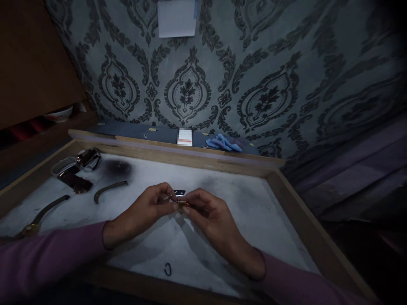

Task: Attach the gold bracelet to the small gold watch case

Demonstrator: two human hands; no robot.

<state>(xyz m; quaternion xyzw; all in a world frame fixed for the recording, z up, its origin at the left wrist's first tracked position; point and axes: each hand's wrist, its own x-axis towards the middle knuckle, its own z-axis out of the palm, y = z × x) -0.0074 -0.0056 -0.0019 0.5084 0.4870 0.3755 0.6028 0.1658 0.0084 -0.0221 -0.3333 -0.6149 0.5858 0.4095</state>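
Over the middle of the white work surface, my left hand (152,203) and my right hand (213,214) meet at their fingertips. Pinched between them is a small gold piece (182,205) that looks like a watch case; fingers cover much of it. A thin, light-coloured rod (165,198) shows between my left fingers, its kind unclear. Just behind the fingertips is a small dark flat piece with a shiny face (179,192). A curved strap piece (110,190) lies left of my left hand. Nearer me, a dark open loop (168,269) rests on the surface.
A raised wooden rim (295,207) borders the work surface. At the left lie a gold watch (31,229) with its strap and a cluster of dark watches (76,180). Beyond the back rim are a blue cloth (224,142) and a small white box (185,137) against the patterned wall.
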